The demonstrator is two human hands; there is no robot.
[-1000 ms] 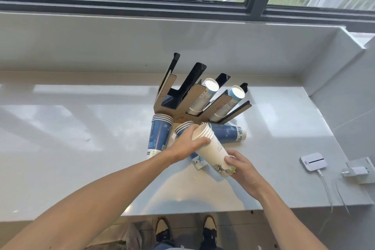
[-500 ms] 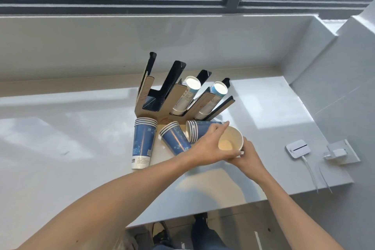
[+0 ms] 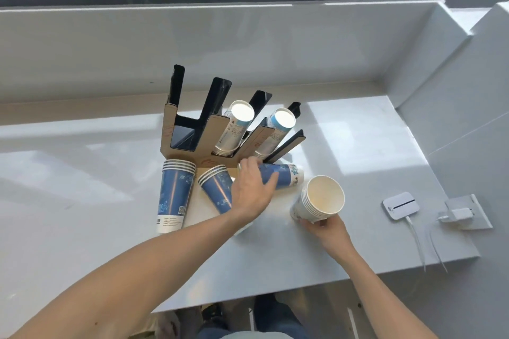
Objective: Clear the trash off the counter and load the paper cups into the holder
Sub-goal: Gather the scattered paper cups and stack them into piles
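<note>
A cardboard cup holder [image 3: 192, 129] with black dividers stands at the counter's middle, with two cup stacks [image 3: 237, 126] leaning in its right slots and its left slots empty. In front of it lie three blue cup stacks: a left one [image 3: 173, 195], a middle one [image 3: 216, 190] and a right one [image 3: 283, 177] on its side. My left hand [image 3: 252, 190] rests over the right blue stack, fingers curled around its rim end. My right hand [image 3: 327, 228] grips the base of a white cup stack [image 3: 321, 199], mouth tilted up toward me.
A small white device [image 3: 400, 205] with a cable lies at the counter's right, next to a wall socket with a charger [image 3: 462, 213]. The counter's front edge [image 3: 316, 283] runs just below my right hand. A raised ledge and window sit behind the holder.
My left hand let go of the white stack and moved left onto the lying blue stack. My right hand carried the white stack to the right, mouth now facing up.
</note>
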